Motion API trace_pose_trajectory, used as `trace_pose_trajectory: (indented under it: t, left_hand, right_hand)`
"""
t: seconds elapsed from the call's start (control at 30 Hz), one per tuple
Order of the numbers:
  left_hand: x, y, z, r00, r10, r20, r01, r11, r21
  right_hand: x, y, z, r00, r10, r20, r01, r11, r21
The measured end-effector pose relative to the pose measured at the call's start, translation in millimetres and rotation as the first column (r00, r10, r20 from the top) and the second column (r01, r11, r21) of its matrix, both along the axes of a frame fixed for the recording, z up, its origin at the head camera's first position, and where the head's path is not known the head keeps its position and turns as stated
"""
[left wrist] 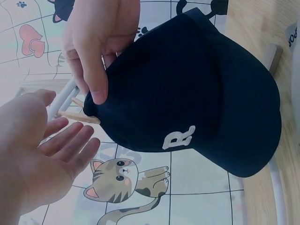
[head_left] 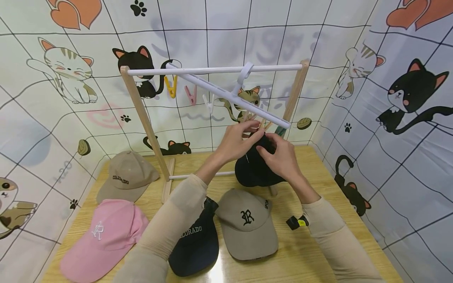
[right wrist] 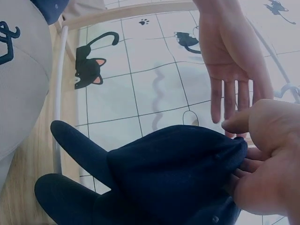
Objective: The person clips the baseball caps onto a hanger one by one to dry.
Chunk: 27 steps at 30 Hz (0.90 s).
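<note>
A pale wooden rack [head_left: 145,122] with white bars carries a tilted white plastic hanger [head_left: 231,97]. Below its lower end is a dark fabric baseball cap [head_left: 253,169], gripped by the right hand [head_left: 283,157]. The left hand [head_left: 238,139], fingers extended, is beside a slim wooden clothespin [left wrist: 80,117].

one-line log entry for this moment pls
left hand: fingers extended near wooden clothespin | right hand: grips dark cap opposite its brim | white hanger: hooked over top rod
</note>
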State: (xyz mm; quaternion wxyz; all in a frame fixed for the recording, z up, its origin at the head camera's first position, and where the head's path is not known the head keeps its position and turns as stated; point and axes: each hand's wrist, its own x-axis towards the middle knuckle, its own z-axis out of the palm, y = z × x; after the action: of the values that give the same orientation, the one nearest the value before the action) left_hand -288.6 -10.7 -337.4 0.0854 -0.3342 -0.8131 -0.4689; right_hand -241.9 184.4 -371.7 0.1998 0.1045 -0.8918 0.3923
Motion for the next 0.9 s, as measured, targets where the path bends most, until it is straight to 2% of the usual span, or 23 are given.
trace_pose_trajectory:
  t: [0.13, 0.33, 0.7, 0.9]
  left_hand:
    - [5.0, -9.7, -1.5, 1.000, 0.002, -0.009, -0.002, 0.999, -0.045]
    - [13.7, -26.5, -7.6, 0.999, -0.009, -0.033, 0.006, 0.996, -0.091]
    - [29.7, -63.2, -16.9, 0.998, 0.045, -0.044, -0.050, 0.994, -0.100]
    - [39.4, -79.9, -23.1, 0.998, 0.049, -0.042, -0.054, 0.991, -0.124]
  right_hand:
    - [4.4, 3, 0.9, 0.999, 0.030, 0.017, -0.030, 0.999, 0.031]
    - [11.8, 8, 0.2, 0.997, 0.075, 0.015, -0.075, 0.997, -0.001]
    - [22.3, 15, 4.6, 0.989, 0.145, 0.010, -0.145, 0.989, -0.038]
    - [27.7, 20, 5.3, 0.988, 0.155, 0.005, -0.155, 0.987, -0.032]
